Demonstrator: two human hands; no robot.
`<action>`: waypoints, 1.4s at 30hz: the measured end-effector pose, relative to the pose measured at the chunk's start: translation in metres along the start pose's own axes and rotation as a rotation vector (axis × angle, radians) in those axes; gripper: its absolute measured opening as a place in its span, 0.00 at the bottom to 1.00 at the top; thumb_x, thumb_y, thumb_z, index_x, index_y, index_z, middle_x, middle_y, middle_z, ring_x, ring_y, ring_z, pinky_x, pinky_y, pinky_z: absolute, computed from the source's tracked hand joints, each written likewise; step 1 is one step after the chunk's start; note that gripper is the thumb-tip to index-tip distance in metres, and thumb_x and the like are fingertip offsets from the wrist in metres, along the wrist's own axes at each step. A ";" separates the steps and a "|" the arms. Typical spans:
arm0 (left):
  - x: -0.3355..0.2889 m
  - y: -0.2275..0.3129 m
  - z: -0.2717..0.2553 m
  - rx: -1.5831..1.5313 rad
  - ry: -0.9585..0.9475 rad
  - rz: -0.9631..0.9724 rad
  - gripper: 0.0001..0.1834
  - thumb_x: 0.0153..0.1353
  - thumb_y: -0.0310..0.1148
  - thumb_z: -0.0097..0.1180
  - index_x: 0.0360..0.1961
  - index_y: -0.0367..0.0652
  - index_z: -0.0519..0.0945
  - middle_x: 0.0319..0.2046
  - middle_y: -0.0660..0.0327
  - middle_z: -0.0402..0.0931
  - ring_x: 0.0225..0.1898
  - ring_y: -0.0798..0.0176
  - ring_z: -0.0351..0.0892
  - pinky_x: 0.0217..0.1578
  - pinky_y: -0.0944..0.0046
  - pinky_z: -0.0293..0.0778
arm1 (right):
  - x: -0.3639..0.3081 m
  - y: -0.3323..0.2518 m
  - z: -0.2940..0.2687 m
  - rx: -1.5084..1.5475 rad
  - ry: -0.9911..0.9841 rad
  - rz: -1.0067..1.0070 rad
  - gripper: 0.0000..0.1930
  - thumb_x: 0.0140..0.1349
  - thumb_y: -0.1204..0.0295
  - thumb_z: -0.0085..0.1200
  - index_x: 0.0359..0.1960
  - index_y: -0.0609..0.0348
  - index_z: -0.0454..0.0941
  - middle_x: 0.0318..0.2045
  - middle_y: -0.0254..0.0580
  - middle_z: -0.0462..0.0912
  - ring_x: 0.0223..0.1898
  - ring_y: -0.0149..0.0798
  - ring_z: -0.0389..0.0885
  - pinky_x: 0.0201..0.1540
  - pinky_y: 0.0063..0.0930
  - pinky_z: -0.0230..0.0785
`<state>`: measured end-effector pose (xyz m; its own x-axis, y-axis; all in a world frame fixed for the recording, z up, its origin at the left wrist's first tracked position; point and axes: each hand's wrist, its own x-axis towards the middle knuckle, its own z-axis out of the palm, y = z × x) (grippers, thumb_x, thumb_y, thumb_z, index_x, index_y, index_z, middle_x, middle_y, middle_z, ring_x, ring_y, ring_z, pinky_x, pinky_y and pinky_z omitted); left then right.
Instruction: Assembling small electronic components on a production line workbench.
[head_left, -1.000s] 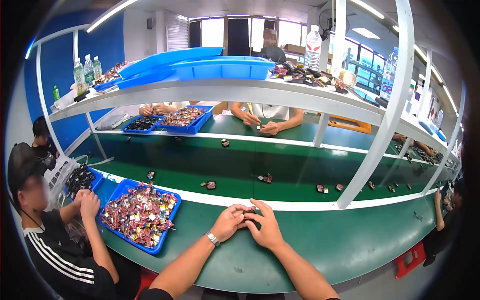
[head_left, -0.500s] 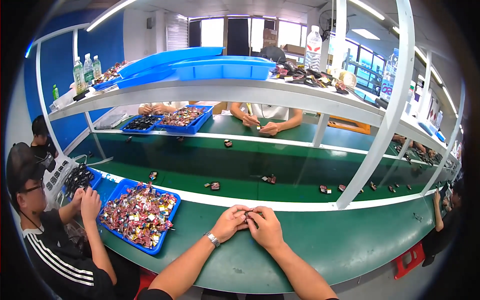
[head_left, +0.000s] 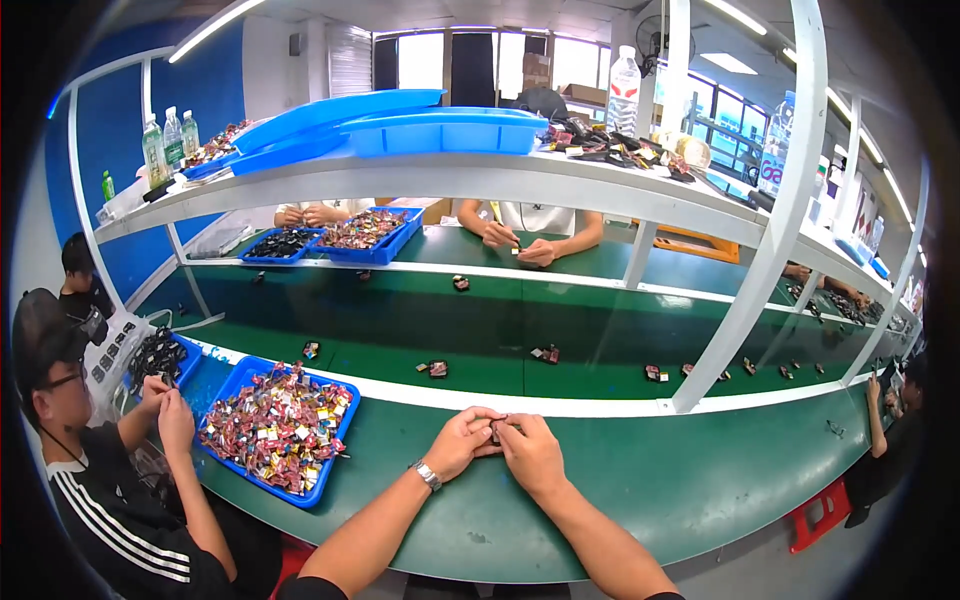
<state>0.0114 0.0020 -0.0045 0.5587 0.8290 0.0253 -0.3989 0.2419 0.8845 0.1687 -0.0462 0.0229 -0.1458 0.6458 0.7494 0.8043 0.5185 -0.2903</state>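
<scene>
left hand (head_left: 456, 443) and right hand (head_left: 532, 455) pinch small dark part (head_left: 496, 433) together, presumably steadying it; blue tray (head_left: 318, 490) nearby, likely for reach.

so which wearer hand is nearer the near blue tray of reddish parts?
Left: the left hand is to the right of the blue tray; the right hand is farther right.

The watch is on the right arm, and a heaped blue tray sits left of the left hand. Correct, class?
Wrong arm: the head view shows the watch on the left arm; a heaped blue tray sits left of the left hand.
</scene>
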 end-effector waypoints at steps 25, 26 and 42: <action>0.004 -0.010 0.006 0.311 0.202 0.102 0.07 0.67 0.23 0.50 0.45 0.37 0.73 0.38 0.59 0.81 0.40 0.68 0.81 0.39 0.68 0.80 | 0.001 0.012 0.003 0.524 -0.052 0.418 0.07 0.56 0.79 0.60 0.37 0.64 0.81 0.35 0.44 0.80 0.32 0.35 0.84 0.35 0.25 0.78; 0.003 -0.011 0.005 0.319 0.201 0.114 0.07 0.66 0.23 0.50 0.45 0.37 0.73 0.39 0.59 0.81 0.40 0.68 0.80 0.40 0.67 0.80 | 0.001 0.012 0.004 0.527 -0.064 0.419 0.07 0.56 0.79 0.60 0.37 0.64 0.81 0.35 0.44 0.80 0.32 0.35 0.84 0.35 0.24 0.77; 0.008 -0.012 0.001 0.363 0.255 0.211 0.10 0.65 0.23 0.49 0.47 0.34 0.73 0.48 0.53 0.77 0.47 0.61 0.79 0.45 0.63 0.79 | 0.050 0.111 0.072 0.292 0.021 0.555 0.08 0.51 0.75 0.64 0.32 0.67 0.81 0.27 0.44 0.83 0.26 0.36 0.83 0.33 0.27 0.75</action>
<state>0.0211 0.0053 -0.0148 0.2788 0.9490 0.1470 -0.1798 -0.0988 0.9787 0.2090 0.0845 -0.0146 0.2619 0.8533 0.4509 0.5658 0.2427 -0.7880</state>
